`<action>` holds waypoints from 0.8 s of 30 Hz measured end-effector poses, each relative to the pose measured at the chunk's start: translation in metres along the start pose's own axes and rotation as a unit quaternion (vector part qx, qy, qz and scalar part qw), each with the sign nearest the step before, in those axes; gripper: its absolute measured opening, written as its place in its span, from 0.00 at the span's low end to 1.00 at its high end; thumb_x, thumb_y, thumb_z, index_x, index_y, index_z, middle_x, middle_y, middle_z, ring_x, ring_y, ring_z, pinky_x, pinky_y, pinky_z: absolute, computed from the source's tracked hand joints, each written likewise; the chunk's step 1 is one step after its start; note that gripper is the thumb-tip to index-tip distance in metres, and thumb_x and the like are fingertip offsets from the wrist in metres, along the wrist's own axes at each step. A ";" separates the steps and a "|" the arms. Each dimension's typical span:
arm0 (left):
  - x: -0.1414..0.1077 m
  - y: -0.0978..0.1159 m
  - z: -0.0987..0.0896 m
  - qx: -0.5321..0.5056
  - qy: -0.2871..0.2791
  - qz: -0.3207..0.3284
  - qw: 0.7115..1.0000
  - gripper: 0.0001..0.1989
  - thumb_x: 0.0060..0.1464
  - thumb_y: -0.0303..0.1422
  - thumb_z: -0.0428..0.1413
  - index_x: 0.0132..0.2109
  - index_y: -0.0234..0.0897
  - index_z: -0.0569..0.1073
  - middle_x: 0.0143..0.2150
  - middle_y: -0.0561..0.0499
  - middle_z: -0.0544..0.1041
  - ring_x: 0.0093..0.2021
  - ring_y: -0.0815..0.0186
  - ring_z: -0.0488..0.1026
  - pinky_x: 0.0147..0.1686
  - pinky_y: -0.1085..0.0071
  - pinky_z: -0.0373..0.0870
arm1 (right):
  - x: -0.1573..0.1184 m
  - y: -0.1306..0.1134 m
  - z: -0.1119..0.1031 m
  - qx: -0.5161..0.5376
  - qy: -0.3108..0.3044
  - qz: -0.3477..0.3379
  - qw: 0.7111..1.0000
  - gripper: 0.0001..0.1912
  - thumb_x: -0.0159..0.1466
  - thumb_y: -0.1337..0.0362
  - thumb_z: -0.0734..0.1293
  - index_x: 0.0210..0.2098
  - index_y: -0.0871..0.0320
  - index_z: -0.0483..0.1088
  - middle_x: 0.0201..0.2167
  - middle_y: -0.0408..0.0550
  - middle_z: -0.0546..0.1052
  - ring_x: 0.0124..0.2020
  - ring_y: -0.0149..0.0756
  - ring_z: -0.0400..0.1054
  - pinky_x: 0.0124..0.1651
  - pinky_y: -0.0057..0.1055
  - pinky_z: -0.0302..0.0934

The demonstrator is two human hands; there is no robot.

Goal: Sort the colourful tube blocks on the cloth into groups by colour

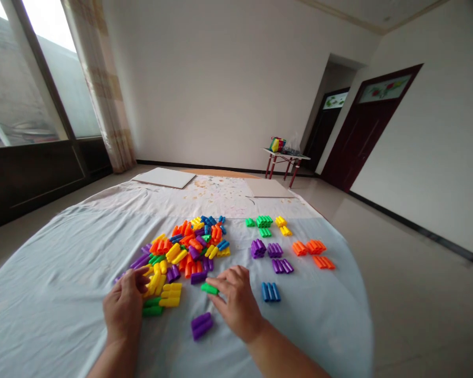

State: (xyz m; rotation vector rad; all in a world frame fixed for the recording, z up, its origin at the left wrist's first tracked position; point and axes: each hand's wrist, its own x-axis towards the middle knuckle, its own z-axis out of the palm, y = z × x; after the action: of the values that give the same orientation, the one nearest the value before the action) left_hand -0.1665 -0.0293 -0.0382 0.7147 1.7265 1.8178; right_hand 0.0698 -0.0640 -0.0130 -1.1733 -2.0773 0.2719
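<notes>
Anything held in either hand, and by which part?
Right hand: a green piece, its right end between the fingers. Left hand: at the yellow pieces; a hold can't be told.

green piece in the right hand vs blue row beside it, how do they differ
The green piece is held in the right hand; the blue row lies untouched on the cloth. The green piece points sideways; the blue row's three tubes point away from the camera. Both look rounded.

From the six-o'clock side, a head-worn camera looks forward and down at close range across the counter (315, 325), toward the wall (220, 89) at twelve o'clock.
</notes>
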 end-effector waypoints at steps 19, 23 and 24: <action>0.006 -0.008 -0.008 0.030 -0.003 -0.027 0.999 0.22 0.49 0.48 0.50 0.37 0.34 0.76 0.29 0.53 0.72 0.27 0.68 0.66 0.24 0.74 0.63 | -0.006 0.018 -0.012 0.053 -0.256 -0.026 0.965 0.20 0.62 0.63 0.66 0.54 0.50 0.69 0.54 0.46 0.72 0.55 0.39 0.63 0.62 0.37 0.46; 0.006 -0.007 -0.008 0.031 -0.001 -0.038 0.999 0.21 0.48 0.48 0.50 0.35 0.35 0.76 0.29 0.52 0.73 0.27 0.68 0.66 0.23 0.74 0.63 | -0.008 0.020 -0.006 0.088 -0.250 -0.030 0.964 0.22 0.58 0.61 0.71 0.52 0.53 0.71 0.51 0.49 0.74 0.52 0.38 0.66 0.60 0.33 0.51; 0.006 -0.006 -0.007 0.031 0.001 -0.040 0.999 0.21 0.47 0.48 0.50 0.35 0.35 0.76 0.29 0.52 0.73 0.27 0.68 0.66 0.23 0.74 0.63 | -0.008 0.019 -0.007 0.101 -0.240 -0.026 0.965 0.23 0.57 0.60 0.73 0.51 0.53 0.72 0.49 0.49 0.75 0.51 0.38 0.66 0.59 0.33 0.53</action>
State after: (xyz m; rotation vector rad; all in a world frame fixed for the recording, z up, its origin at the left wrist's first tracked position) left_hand -0.1758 -0.0304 -0.0448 0.6598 1.7942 1.7182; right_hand 0.0893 -0.0609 -0.0212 -0.9947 -2.4166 0.7881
